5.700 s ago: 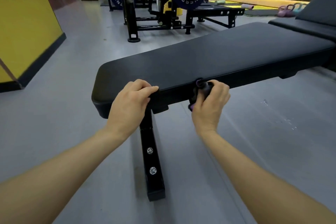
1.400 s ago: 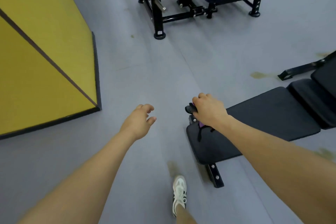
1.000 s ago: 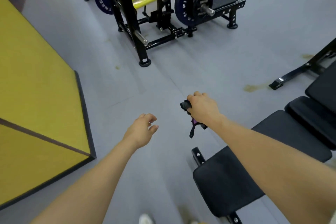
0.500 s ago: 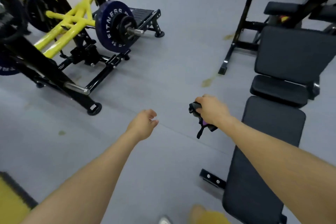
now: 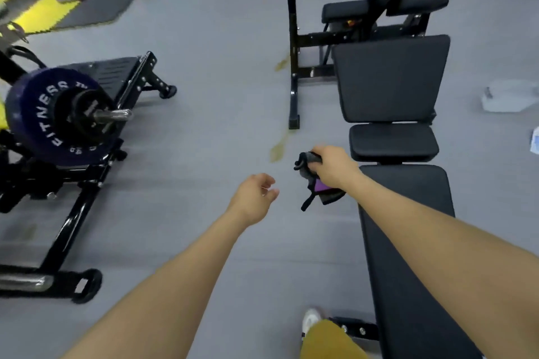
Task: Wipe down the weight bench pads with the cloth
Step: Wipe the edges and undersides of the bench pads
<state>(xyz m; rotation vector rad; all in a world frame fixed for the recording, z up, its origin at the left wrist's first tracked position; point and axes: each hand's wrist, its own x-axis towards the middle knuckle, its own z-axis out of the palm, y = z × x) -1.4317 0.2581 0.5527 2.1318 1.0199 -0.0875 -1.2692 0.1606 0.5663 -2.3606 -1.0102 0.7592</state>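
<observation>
- Head view: the weight bench (image 5: 408, 242) runs lengthwise away from the person on the right, its long pad nearest, then a short seat pad (image 5: 393, 141), then a wide back pad (image 5: 390, 79) at the far end.
- Right hand (image 5: 334, 166) grips a bunched grey-and-purple cloth (image 5: 316, 183) in curled fingers, in the air just left of the gap between long pad and seat pad; a dark strap end dangles below.
- Left hand (image 5: 255, 198) hangs over the grey floor (image 5: 204, 140), fingers loosely curled, holding nothing.
- White letters on the blue weight plate (image 5: 43, 114) at left read "FITNESS"; smaller print is too blurred.
- Half a second ago the bench stood angled; now it lines up straight ahead, and the plate sits nearer the left edge.
</observation>
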